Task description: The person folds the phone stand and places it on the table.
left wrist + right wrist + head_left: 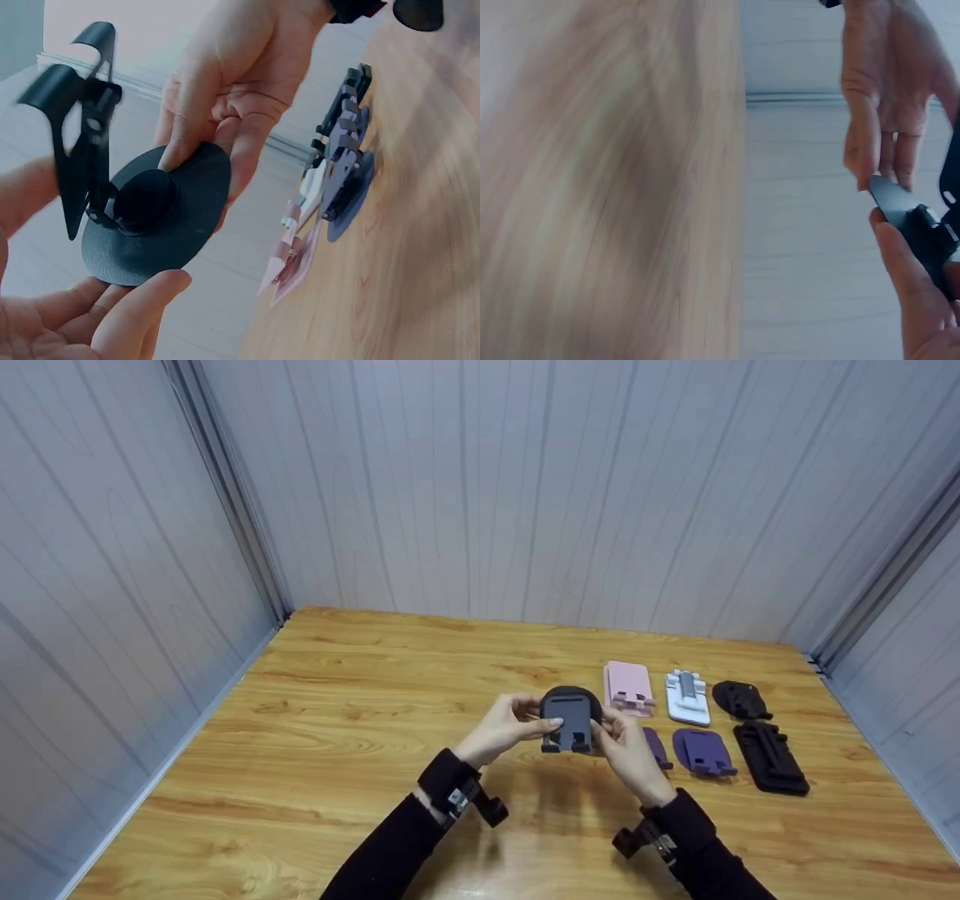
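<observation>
A black folding phone stand (570, 712) with a round base is held up above the table between both hands. My left hand (504, 729) grips its left side, the thumb lying across the front panel in the head view. At the right side, my right hand (628, 746) pinches the edge of the stand. In the left wrist view the round base (199, 187) faces the camera, and the hinged panel stands out from it. From the right wrist view the stand (907, 225) appears edge-on, partly cut off by the frame.
To the right on the wooden table (337, 712) lie a pink stand (628, 682), a white stand (687, 705), a black round-based stand (739, 699), a black rectangular stand (771, 757) and purple stands (703, 750), one partly behind my right hand. Pale panels (450, 495) enclose the table.
</observation>
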The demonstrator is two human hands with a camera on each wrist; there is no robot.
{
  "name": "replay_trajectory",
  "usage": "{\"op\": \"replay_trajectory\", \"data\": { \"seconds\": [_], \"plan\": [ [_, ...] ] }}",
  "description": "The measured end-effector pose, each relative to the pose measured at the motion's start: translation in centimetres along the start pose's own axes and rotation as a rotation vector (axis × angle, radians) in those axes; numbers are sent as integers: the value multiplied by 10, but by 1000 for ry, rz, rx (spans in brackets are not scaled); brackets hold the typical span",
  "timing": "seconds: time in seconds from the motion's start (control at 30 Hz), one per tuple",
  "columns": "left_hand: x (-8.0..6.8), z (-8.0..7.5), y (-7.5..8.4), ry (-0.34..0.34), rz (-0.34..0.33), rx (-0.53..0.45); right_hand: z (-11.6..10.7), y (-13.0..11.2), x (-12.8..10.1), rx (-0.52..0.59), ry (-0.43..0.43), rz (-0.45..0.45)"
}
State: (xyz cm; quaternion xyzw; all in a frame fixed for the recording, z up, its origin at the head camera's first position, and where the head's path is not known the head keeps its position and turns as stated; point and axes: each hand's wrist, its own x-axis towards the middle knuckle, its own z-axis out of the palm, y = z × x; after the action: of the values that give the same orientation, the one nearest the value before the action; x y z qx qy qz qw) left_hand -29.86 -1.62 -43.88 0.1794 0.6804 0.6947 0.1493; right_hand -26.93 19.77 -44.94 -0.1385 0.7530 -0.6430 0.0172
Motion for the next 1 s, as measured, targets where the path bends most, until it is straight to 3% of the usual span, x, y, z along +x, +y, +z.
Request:
{"op": "replay_trajectory", "data": {
  "seconds": [0.17, 0.4, 0.57, 1.0],
  "plan": [
    [0, 0, -3, 12, -25, 21, -4, -1, 1, 84, -97, 83],
    [2, -3, -8, 53, -64, 27, -8, -3, 2, 367, -203, 210],
    [2, -4, -10, 52, -69, 32, -6, 0, 3, 358, -254, 215],
    [3, -3, -14, 61, -68, 32, -4, 10, 4, 336, -262, 193]
  ]
}}
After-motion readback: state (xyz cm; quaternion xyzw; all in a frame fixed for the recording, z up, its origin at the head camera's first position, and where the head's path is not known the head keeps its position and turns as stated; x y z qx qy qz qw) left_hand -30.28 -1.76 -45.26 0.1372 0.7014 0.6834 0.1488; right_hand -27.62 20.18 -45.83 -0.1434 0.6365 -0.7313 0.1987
